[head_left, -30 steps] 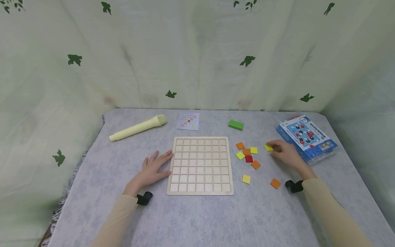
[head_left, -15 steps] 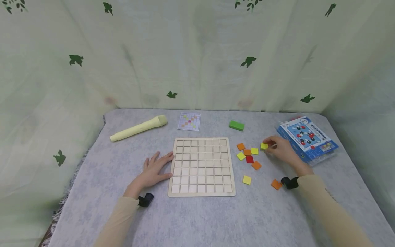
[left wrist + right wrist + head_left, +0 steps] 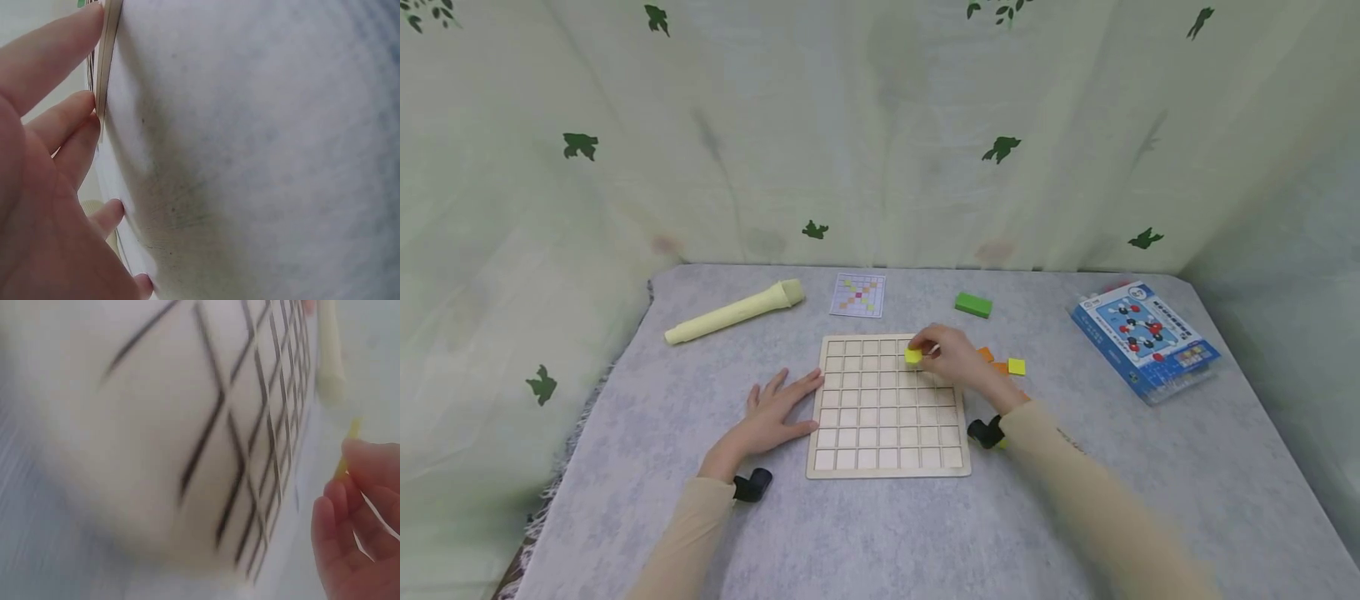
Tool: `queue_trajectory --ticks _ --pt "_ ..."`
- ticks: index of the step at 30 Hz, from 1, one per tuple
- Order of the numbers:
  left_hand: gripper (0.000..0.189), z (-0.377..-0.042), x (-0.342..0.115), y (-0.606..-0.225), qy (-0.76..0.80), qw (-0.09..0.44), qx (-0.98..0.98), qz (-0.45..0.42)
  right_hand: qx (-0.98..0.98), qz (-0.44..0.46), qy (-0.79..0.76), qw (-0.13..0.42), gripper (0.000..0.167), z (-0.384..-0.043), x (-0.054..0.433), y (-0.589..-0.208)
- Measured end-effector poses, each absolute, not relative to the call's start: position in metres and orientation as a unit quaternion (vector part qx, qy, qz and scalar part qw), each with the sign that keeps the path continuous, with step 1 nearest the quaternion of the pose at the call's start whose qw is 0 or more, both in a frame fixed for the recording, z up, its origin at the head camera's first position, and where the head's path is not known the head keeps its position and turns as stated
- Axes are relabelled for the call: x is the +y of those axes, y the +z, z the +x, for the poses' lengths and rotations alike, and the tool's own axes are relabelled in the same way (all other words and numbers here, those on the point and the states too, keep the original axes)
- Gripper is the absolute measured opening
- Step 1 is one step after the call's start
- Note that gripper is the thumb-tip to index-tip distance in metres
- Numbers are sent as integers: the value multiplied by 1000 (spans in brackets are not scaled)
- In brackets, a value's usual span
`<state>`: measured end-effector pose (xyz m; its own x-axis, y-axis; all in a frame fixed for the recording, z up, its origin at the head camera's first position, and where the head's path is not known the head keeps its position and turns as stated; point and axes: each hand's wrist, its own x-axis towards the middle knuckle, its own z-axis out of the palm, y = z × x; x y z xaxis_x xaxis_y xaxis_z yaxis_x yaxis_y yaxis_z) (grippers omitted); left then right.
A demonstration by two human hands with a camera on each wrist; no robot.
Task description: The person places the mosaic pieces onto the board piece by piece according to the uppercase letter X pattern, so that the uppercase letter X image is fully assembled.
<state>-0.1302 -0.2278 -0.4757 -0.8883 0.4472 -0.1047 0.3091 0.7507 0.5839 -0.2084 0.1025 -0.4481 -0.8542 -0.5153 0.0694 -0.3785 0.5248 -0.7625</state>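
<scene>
Yellow tile (image 3: 913, 357) | right hand (image 3: 951, 356): pinching, above board (image 3: 867, 418) | left hand (image 3: 767, 422): splayed

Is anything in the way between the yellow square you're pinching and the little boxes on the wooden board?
Nothing visible is. The right hand holds the yellow square over the far right part of the wooden board. The left hand is at the board's left edge, out of the way.

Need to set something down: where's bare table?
Free table: nearside of the grid board, between the sleeves; between the green block and blue box; left of the left hand, nearside of the pale yellow baton. Crowded: right of the board, where loose tiles lie partly hidden by the right arm. Right hand holds a yellow tile.
</scene>
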Motion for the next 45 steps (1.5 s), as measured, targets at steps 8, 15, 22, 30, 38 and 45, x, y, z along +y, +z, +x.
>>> queue_trajectory --ticks 8,15,22,30,38,45 --pt "69 -130 -228 -476 290 127 928 198 871 -265 -389 138 25 -215 32 -458" --pt "70 -130 -229 -476 286 127 929 198 890 -272 -344 127 21 -223 6 -462" --pt "69 -130 -229 -474 289 127 928 198 898 -274 -326 110 25 -225 -4 -463" --pt "70 -130 -227 -474 288 129 928 196 884 -240 -381 129 21 -223 22 -458" --pt "70 -129 -227 -474 291 128 928 195 881 -185 -421 113 18 -221 109 -452" --pt "69 -129 -228 -474 289 124 929 196 906 -129 -389 108 22 -217 182 -458"
